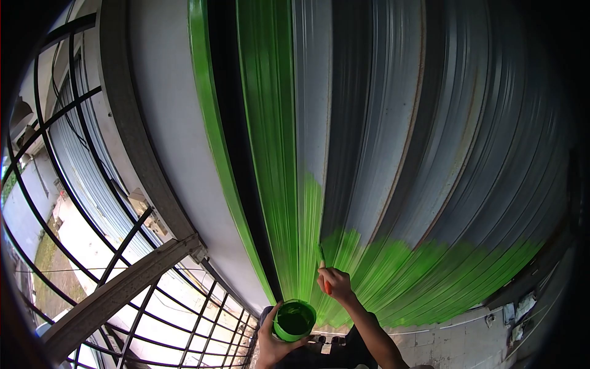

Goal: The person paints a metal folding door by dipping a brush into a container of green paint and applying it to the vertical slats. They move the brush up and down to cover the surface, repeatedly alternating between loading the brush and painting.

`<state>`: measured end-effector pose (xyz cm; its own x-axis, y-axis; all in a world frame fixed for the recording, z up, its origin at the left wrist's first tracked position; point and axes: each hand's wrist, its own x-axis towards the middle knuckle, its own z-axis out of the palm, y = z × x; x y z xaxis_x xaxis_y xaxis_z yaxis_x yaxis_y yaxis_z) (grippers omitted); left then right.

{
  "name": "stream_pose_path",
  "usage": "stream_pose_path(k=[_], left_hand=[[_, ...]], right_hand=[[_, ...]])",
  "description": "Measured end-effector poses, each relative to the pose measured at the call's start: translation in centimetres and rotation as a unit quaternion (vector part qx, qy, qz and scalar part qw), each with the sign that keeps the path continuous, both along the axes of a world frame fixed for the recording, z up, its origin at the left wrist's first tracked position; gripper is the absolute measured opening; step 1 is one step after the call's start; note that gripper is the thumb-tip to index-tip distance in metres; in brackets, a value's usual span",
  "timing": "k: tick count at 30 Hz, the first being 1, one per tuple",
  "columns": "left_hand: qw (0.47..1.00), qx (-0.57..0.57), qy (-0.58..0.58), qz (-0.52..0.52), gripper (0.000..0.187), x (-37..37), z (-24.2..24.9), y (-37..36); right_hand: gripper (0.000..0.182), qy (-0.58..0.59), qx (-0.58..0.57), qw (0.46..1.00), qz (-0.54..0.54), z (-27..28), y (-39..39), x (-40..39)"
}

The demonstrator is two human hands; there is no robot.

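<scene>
My right hand (335,283) is closed around the orange handle of a paintbrush (327,286), its green-coated bristles up against a ridged metal shutter (393,123). Bright green paint covers the shutter's lower part and a tall strip at its left; the upper right part is grey. Low in the view, my left hand (270,338) wraps around a round paint container (294,320) with green paint inside. The container is tilted so that its open top faces me. Some fingers of the left hand are hidden behind it.
To the left stands a black metal grille (123,258) with a thick brown crossbar (110,295). Beyond it lies a bright yard. A white wall panel (178,123) borders the shutter. Pale floor tiles (430,344) and scraps of debris (525,304) lie at the lower right.
</scene>
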<state>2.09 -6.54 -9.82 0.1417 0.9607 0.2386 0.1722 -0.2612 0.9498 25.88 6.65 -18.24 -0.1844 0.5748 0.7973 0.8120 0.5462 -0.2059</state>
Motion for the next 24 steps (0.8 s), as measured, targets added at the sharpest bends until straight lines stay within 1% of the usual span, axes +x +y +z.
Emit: stream_pose_path(k=[2, 4, 5, 8, 11, 14, 17, 20, 23, 24], left_hand=[[1.0, 0.023, 0.003, 0.001, 0.097, 0.5, 1.0, 0.3], [0.999, 0.04, -0.007, 0.008, 0.096, 0.8, 0.6, 1.1], [0.999, 0.044, -0.011, 0.011, 0.096, 0.9, 0.4, 1.0], [0.999, 0.037, -0.023, -0.006, 0.097, 1.6, 2.2, 1.0], [0.998, 0.036, -0.045, -0.012, 0.097, 1.8, 2.4, 0.8], [0.998, 0.024, -0.046, -0.018, 0.097, 2.3, 2.3, 0.4], [0.996, 0.045, -0.07, -0.033, 0.098, 2.2, 2.1, 0.1], [0.998, 0.028, -0.044, -0.03, 0.098, 2.2, 1.8, -0.1], [0.998, 0.043, -0.043, -0.033, 0.098, 2.0, 1.4, -0.2], [0.998, 0.038, -0.041, -0.033, 0.098, 2.1, 1.6, -0.1]], right_hand=[[0.035, 0.036, 0.047, 0.998, 0.02, 0.3, 0.1, -0.2], [0.036, 0.061, 0.085, 0.994, 0.028, 1.2, -0.1, -0.7], [0.034, 0.054, 0.067, 0.996, 0.023, 1.3, 0.2, -0.6], [0.028, 0.031, 0.016, 0.999, -0.005, 0.8, 0.0, -0.3], [0.022, 0.119, 0.013, 0.991, 0.052, 1.2, -0.3, -0.9], [0.022, 0.05, 0.024, 0.998, 0.003, 0.4, 0.5, -0.8], [0.019, 0.093, 0.057, 0.994, 0.017, 0.8, 0.1, -1.3], [0.017, 0.085, 0.034, 0.996, -0.009, 1.1, 0.5, -1.2], [0.015, 0.023, 0.034, 0.999, -0.019, 1.0, 0.9, -0.9], [0.014, 0.023, 0.051, 0.998, -0.016, 1.9, 1.2, -0.7]])
